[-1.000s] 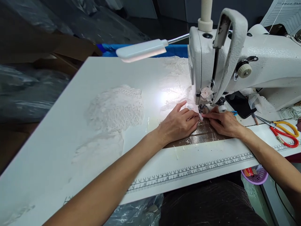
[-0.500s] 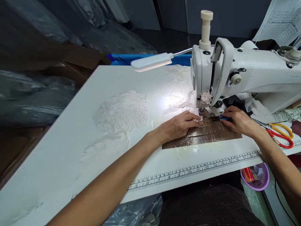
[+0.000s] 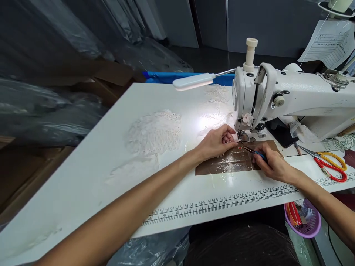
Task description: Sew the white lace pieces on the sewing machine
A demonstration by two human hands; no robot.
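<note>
My left hand is at the left of the sewing machine's presser foot, thumb and fingers pinched on the edge of white lace. My right hand is closed around blue-handled thread snips. Their thin dark blades point left, close to my left fingertips and the needle area. Beneath both hands lies a shiny brown sheet, scattered with small white scraps. Part of the lace is hidden behind my left fingers.
The white sewing machine stands at the right, with a lamp reaching left. More lace lies on the white table. Red-and-yellow scissors and a dark phone-like slab sit to the right. A purple basket is below the table edge.
My right hand has drawn back toward me from beside the machine bed, and the snips now point at the lace. My left fingers have gone from flat to pinched. The view has shifted slightly.
</note>
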